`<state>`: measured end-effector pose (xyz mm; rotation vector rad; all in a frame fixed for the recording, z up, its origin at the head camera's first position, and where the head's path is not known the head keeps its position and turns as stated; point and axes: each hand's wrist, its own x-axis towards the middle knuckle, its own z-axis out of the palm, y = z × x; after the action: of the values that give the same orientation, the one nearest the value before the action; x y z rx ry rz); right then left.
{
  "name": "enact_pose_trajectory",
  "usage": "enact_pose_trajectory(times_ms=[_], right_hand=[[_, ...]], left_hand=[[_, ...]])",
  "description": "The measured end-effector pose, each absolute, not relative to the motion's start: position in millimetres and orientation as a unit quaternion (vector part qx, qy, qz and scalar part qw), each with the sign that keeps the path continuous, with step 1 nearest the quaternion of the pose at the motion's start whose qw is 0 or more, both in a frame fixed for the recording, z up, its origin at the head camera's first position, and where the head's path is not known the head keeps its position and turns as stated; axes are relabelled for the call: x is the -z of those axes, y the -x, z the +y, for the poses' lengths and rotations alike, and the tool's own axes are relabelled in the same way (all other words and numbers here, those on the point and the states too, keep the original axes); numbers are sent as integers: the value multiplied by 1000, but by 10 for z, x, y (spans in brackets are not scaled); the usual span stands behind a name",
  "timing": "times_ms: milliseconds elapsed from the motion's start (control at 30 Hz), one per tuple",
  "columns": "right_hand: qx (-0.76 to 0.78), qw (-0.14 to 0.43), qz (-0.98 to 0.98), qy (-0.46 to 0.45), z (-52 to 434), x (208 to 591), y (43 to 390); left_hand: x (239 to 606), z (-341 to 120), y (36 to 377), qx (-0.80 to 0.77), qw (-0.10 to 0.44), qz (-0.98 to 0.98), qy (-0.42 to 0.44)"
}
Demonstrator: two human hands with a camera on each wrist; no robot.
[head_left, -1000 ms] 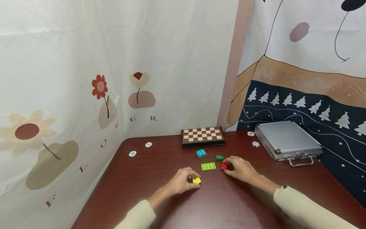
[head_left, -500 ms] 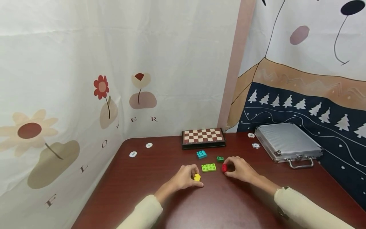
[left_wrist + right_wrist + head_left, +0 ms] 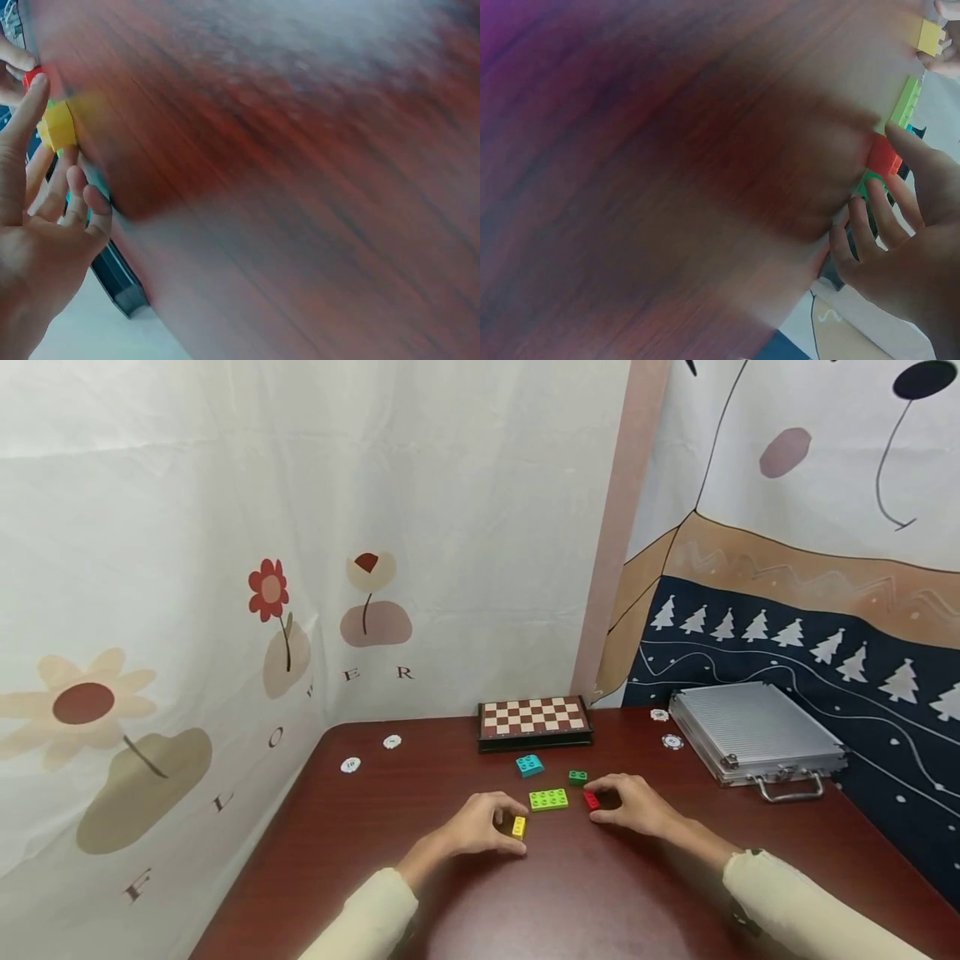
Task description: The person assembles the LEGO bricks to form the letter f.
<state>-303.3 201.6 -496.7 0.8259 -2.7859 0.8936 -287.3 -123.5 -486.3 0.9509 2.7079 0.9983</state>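
My left hand (image 3: 508, 827) pinches a small yellow brick (image 3: 518, 827) between thumb and fingers, just above the dark red table (image 3: 450, 777). In the left wrist view the yellow brick (image 3: 58, 129) sits at my fingertips (image 3: 34, 94). My right hand (image 3: 597, 802) pinches a small red brick (image 3: 592, 800) on the table. The right wrist view shows this red brick (image 3: 883, 156) under my thumb. A lime green flat brick (image 3: 548, 798) lies between the two hands. Beyond it lie a small dark green brick (image 3: 577, 776) and a blue brick (image 3: 528, 765).
A folded chessboard (image 3: 534, 718) lies at the table's back edge. A silver metal case (image 3: 753, 732) with a handle sits at the right. Poker chips (image 3: 350, 765) are scattered at back left, and others (image 3: 671, 742) lie beside the case. Fabric backdrops close off the left and back.
My left hand has turned the yellow brick from flat onto its edge and shifted slightly toward the lime brick. The right hand has nudged the red brick a little to the right.
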Motion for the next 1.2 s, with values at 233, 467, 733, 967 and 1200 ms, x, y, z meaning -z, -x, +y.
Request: enact_pose_trajectory(times_ms=[233,467,733,967,1200], right_hand=[[-314,40,-909,-270,1929,4911,3021],[-341,21,-897,-280,1720,4738,3000],[-343,26,-886,-309,1514,4668,2945],[-334,40,-882,-330,1327,4689,2920],[-316,47,-883,-343,1166,4738,2883]], left_hand=[[4937,-1268,2891,-338,35,891,-301],[4927,-1243,2901,-348,28,894,-281],[4958,-1213,2928,-352,42,899,-257],[4965,-1219,2925,-359,34,898,-254],[4986,-1219,2925,-367,30,895,-252]])
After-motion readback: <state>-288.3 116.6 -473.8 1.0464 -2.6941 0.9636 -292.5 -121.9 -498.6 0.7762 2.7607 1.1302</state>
